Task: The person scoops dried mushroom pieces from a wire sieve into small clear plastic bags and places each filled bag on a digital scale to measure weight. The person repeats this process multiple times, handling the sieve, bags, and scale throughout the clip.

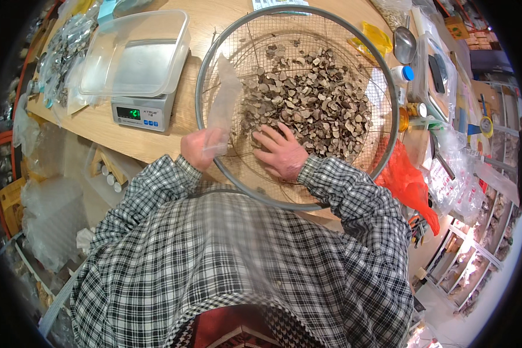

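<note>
A large round wire-mesh sieve (200,78) with a grey rim lies before me on the wooden table. Dried dark-and-pale slices (304,104), perhaps of a root or herb, are heaped across its mesh. My left hand (200,148), at the sieve's near-left rim, is closed on the lower end of a long translucent plastic piece (224,100). That piece stretches forward over the mesh; whether it is a bag or a sheet I cannot tell. My right hand (282,152) rests palm down at the heap's near-left edge, fingers spread and touching slices.
On the left, a digital scale (141,114) carries a clear plastic tub (135,91). Filled plastic bags (67,56) lie beyond it. To the right are a metal scoop (404,43), a blue-capped bottle (403,74) and a red plastic bag (402,174) hanging by the table edge.
</note>
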`<move>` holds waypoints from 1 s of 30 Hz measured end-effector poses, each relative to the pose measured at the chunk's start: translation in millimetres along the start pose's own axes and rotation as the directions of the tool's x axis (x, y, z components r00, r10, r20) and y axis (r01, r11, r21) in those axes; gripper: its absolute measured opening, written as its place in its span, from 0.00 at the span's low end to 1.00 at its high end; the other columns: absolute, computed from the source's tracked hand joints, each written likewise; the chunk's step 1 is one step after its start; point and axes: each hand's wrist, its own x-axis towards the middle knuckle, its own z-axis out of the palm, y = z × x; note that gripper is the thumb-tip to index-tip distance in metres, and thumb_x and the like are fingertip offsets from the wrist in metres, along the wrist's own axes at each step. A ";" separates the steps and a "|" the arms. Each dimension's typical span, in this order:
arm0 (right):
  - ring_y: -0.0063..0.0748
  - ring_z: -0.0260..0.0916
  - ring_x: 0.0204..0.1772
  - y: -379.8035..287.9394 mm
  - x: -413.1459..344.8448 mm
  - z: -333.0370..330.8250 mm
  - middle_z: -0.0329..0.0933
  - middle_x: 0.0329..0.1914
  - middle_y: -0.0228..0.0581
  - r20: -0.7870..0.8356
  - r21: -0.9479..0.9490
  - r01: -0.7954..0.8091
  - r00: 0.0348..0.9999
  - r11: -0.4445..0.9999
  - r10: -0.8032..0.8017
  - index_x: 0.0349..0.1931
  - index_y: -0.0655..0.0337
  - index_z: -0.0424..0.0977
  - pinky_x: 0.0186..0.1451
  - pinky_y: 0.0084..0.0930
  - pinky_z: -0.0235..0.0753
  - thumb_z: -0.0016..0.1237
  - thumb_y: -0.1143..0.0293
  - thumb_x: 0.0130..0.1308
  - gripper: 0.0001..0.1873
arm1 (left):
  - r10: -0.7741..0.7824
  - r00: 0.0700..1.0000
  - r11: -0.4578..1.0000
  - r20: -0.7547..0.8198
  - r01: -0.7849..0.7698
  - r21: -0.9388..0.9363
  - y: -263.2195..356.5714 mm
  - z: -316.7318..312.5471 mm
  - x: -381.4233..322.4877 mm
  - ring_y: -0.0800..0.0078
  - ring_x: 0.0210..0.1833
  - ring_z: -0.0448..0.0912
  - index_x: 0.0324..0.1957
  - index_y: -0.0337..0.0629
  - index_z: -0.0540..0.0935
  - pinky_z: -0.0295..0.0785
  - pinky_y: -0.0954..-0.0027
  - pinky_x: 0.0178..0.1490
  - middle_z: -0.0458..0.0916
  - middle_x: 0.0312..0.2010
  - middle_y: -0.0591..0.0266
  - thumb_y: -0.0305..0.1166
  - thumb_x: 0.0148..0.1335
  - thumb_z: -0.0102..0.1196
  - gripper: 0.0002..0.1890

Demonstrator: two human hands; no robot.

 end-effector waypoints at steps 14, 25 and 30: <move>0.47 0.65 0.55 122.3 -88.2 -21.0 0.71 0.47 0.51 -0.514 0.183 -0.467 0.705 0.865 0.489 0.44 0.63 0.71 0.60 0.41 0.61 0.47 0.65 0.59 0.15 | -0.075 0.997 0.995 -0.026 0.073 -0.074 -3.3 9.5 -8.6 0.69 0.23 0.78 0.38 0.34 0.80 0.73 0.74 0.24 0.80 0.25 0.57 0.27 0.58 0.47 0.10; 0.45 0.68 0.47 133.3 -58.8 8.4 0.73 0.43 0.52 -0.337 0.674 -0.541 0.379 0.502 0.862 0.46 0.70 0.71 0.53 0.38 0.68 0.38 0.57 0.65 0.23 | -0.148 0.989 0.983 0.012 0.149 -0.106 4.6 1.4 -2.7 0.67 0.23 0.78 0.37 0.33 0.80 0.72 0.72 0.25 0.79 0.24 0.56 0.28 0.62 0.42 0.12; 0.42 0.70 0.54 81.0 -53.6 3.4 0.74 0.48 0.53 -0.603 0.556 -0.413 0.395 0.721 0.693 0.41 0.69 0.74 0.58 0.36 0.68 0.44 0.63 0.63 0.16 | -0.067 0.998 0.998 -0.016 0.067 -0.010 4.9 2.8 1.0 0.62 0.26 0.78 0.35 0.40 0.79 0.72 0.68 0.26 0.79 0.26 0.57 0.32 0.64 0.45 0.10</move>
